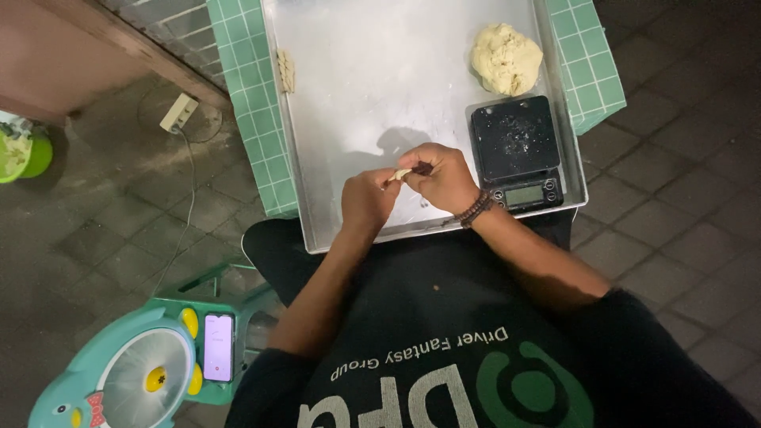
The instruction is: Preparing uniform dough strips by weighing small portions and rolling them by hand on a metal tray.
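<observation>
Over the near part of a floured metal tray (357,79), my left hand (366,200) and my right hand (441,176) meet, both pinching one small pale piece of dough (402,173) with something dark at its right end. A beaded bracelet sits on my right wrist. A big lump of pale dough (506,58) rests at the tray's far right. Just below it stands a black digital scale (516,150), close to my right hand. A few shaped dough pieces (285,71) lie at the tray's left rim.
The tray lies on a green checked cloth (246,95) over a low table. On the paved floor at left are a white power strip (179,112) with a cable, a green bowl (22,150), and a teal fan-shaped toy (127,372) holding a lit phone (219,347).
</observation>
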